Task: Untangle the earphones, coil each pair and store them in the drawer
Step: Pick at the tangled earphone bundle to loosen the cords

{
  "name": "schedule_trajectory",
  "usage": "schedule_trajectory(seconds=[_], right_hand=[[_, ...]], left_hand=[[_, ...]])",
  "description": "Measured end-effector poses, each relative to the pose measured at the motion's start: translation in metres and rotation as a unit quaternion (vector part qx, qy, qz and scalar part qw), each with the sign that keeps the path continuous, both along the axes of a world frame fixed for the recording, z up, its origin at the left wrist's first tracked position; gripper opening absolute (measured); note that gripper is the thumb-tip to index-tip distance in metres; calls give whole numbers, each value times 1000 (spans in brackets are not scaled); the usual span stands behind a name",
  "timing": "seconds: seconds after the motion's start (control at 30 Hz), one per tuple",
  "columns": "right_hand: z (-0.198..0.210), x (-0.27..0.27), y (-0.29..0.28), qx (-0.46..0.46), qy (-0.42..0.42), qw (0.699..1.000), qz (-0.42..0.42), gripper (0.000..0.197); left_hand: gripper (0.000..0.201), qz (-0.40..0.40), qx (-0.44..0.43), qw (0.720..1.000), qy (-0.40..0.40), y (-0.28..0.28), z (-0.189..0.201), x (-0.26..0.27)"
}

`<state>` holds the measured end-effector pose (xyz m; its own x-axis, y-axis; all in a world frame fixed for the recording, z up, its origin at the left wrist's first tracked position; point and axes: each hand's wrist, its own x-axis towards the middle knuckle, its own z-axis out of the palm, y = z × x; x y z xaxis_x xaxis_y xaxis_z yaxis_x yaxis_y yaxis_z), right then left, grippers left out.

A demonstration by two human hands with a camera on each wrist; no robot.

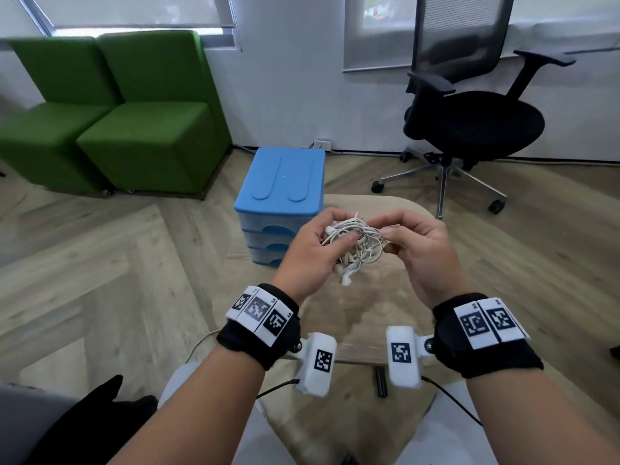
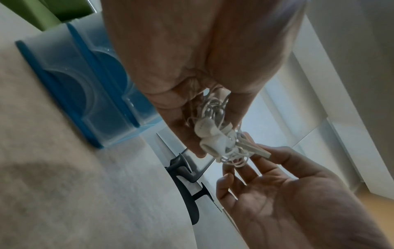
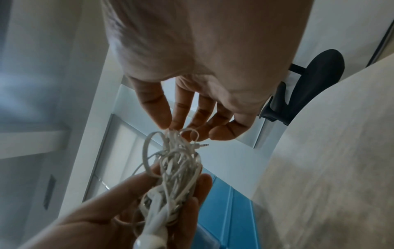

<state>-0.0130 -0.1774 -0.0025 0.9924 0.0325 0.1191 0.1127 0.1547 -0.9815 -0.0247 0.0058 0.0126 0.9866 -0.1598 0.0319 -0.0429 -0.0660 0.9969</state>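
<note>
A tangled bundle of white earphones [image 1: 352,246] hangs in the air between my two hands, above the wooden table [image 1: 369,317]. My left hand [image 1: 339,228] grips the bulk of the bundle, thumb across the cables; earbuds [image 2: 213,134] poke out below its fingers. My right hand [image 1: 382,228] pinches strands at the bundle's right edge between thumb and forefinger [image 3: 168,124]. A jack plug [image 3: 202,144] sticks out of the cables [image 3: 179,165]. The blue drawer unit [image 1: 281,196] stands just behind my hands, and the drawers I can see are closed.
A small black stick-shaped object [image 1: 380,380] lies on the table near my right wrist. Two green seats [image 1: 144,129] stand at the back left and a black office chair [image 1: 469,122] at the back right, both on the wooden floor.
</note>
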Motion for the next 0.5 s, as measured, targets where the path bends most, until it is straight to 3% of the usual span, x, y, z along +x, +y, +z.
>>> schedule_trajectory(seconds=[0.13, 0.27, 0.37, 0.5], right_hand=[[5, 1, -5, -24, -10, 1000, 0, 14], [15, 4, -4, -30, -16, 999, 23, 27], [23, 4, 3, -70, -58, 995, 38, 18], [25, 8, 5, -114, -76, 991, -2, 5]], left_hand=[[15, 3, 11, 1000, -20, 0, 5, -1], [19, -11, 2, 1000, -29, 5, 8, -1], [22, -16, -14, 999, -29, 10, 12, 2], [36, -33, -6, 999, -37, 17, 18, 3]])
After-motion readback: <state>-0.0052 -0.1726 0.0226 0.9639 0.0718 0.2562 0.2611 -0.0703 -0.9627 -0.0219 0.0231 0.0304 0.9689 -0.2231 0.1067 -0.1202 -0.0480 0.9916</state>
